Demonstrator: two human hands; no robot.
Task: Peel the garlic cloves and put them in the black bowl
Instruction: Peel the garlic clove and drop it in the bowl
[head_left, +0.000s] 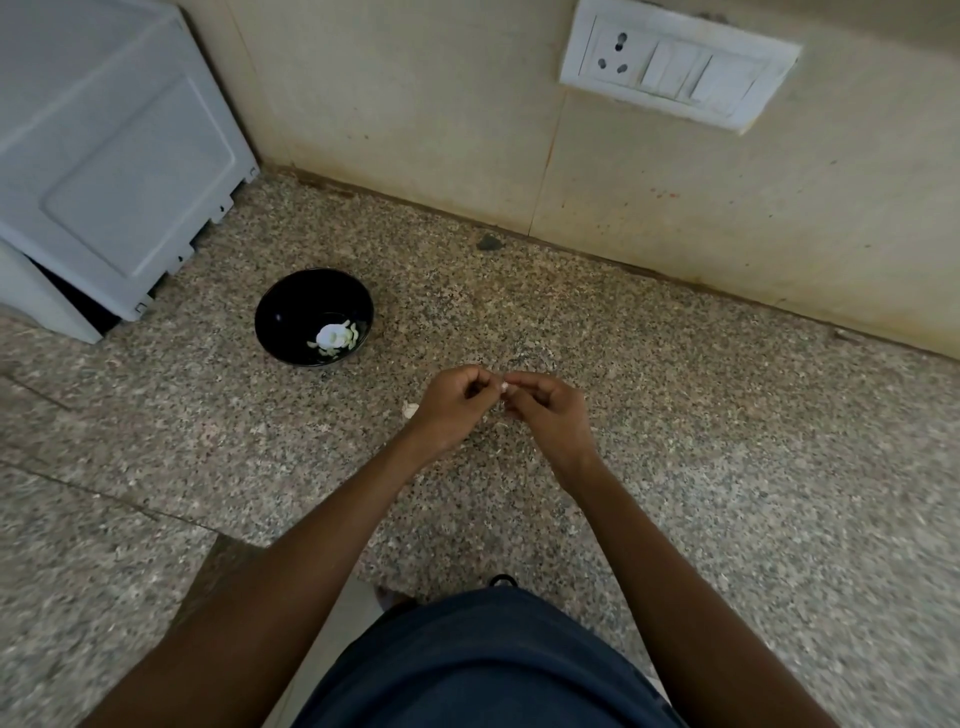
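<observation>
The speckled granite counter (675, 467) carries a black bowl (291, 317) and a garlic piece (410, 410).

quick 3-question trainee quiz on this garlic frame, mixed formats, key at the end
1. True or false: the black bowl already holds pale garlic pieces.
2. Multiple choice: the garlic clove being peeled is A) in the bowl, B) pinched between both hands, C) lying on the counter.
3. Fill in: seen from the person, the bowl sits to the ____ of the left hand and right hand.

Key: 1 true; 2 B; 3 left.
</observation>
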